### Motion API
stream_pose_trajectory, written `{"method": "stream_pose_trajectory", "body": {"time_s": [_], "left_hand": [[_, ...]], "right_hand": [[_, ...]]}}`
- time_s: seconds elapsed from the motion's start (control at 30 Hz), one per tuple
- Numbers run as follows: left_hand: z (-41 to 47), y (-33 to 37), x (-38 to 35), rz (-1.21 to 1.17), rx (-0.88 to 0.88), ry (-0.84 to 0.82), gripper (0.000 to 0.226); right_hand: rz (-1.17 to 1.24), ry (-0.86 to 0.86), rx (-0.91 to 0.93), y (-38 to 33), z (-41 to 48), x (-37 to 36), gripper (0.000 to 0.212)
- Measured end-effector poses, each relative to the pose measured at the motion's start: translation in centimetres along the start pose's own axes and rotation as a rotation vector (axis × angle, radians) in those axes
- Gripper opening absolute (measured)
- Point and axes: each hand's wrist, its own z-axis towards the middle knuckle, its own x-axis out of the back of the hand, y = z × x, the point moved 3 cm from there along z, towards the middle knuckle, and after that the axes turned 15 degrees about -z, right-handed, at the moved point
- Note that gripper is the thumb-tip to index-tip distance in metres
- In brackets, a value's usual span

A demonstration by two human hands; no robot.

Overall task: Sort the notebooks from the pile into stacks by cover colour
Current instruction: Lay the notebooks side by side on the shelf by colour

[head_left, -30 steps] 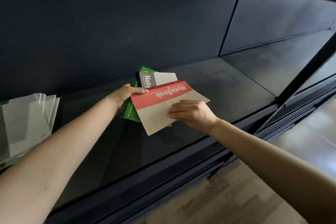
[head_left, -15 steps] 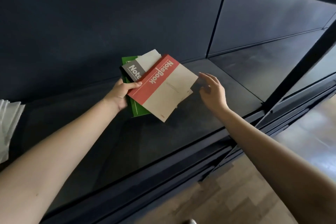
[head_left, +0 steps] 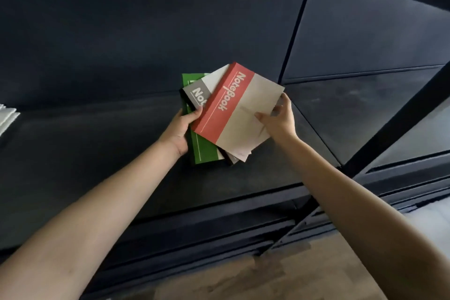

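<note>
Over the dark shelf [head_left: 243,185], mid-scene, the left hand [head_left: 181,126] clasps a fanned bunch — green notebook [head_left: 205,153], grey notebook [head_left: 196,92] — while the right hand [head_left: 277,120] pinches the right edge of the top red-banded notebook [head_left: 231,107]. Thin, light, bendy, probably slick covers; best pinched at an edge. No containers visible.

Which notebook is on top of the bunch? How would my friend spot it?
Look at the dark shelf, where two hands hold a fan of notebooks. The top one is the red-banded notebook, pinched by the right hand. Its neighbours are a grey notebook and a green notebook.
</note>
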Motion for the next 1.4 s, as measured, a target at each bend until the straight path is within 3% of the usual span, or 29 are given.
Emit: {"method": "stream_pose_trajectory", "body": {"time_s": [0.2,0.63,0.73,0.93,1.2,1.27,1.33,1.4], "left_hand": [[-0.1,1.7,1.3,0.104,-0.068,0.126,0.008],[1.3,2.3,1.8,0.175,-0.158,0.22,0.012],[1.8,2.4,2.0,0.161,-0.166,0.259,0.012],[2.2,2.0,2.4,0.16,-0.15,0.273,0.015],[2.4,2.4,2.9,0.191,-0.142,0.269,0.017],[2.4,2.4,2.8,0.191,-0.144,0.248,0.022],[2.3,2.4,2.7,0.213,-0.156,0.229,0.028],[2.1,2.6,2.6,0.232,-0.177,0.218,0.032]], "right_hand": [[0.139,0.126,-0.137,1.6,2.7,1.3,0.055],[-0.391,0.069,-0.077,1.9,12.2,4.4,0.063],[-0.483,0.0,-0.047,2.1,13.1,2.7,0.058],[-0.552,0.061,0.014,3.2,14.5,0.7,0.046],[-1.159,-0.122,0.178,3.0,14.5,-1.0,0.04],[-1.174,-0.173,0.14,2.7,14.5,-0.8,0.039],[-1.132,-0.132,0.22,1.8,13.8,-0.8,0.04],[-0.834,-0.061,0.377,0.0,11.6,-1.6,0.044]]}}
